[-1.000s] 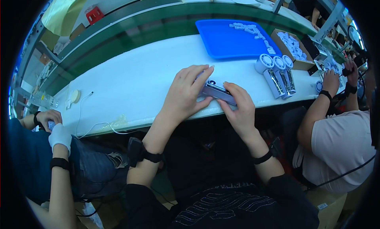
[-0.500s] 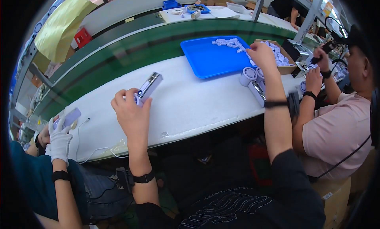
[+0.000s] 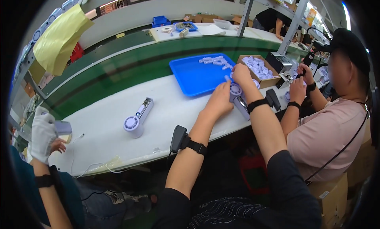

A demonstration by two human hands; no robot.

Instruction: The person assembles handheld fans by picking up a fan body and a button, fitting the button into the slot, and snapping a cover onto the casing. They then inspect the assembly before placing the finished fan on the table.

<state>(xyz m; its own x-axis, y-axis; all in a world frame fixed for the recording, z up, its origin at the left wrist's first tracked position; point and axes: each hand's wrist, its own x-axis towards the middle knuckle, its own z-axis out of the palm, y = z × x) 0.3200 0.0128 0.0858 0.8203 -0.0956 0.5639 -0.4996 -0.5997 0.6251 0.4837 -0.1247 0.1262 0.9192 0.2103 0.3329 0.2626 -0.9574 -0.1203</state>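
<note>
A light-purple handheld fan [image 3: 135,123] lies by itself on the white tabletop at left, a long opening in its handle showing metal parts. My left hand [image 3: 219,100] is at the round head of another handheld fan [image 3: 235,90], fingers and thumb curved about its side. This fan's handle points toward the front edge, partly behind my right wrist. Just above, my right hand [image 3: 242,76] is closed, fingertips pinched at a small light-purple plastic part [image 3: 227,78] near the tray's edge. Its fingertips are partly hidden.
The blue tray [image 3: 190,80] holds several small purple parts; a cardboard box [image 3: 273,81] of purple pieces stands beside it. A white cable [image 3: 95,164] lies at left. Co-workers sit on both sides, a gloved hand [image 3: 42,136] at left and a pink sleeve [image 3: 316,138] at right.
My left hand has set its fan down on the table and moved right to the other fan. My right hand has come nearer from the tray's far right side. The view has shifted.
</note>
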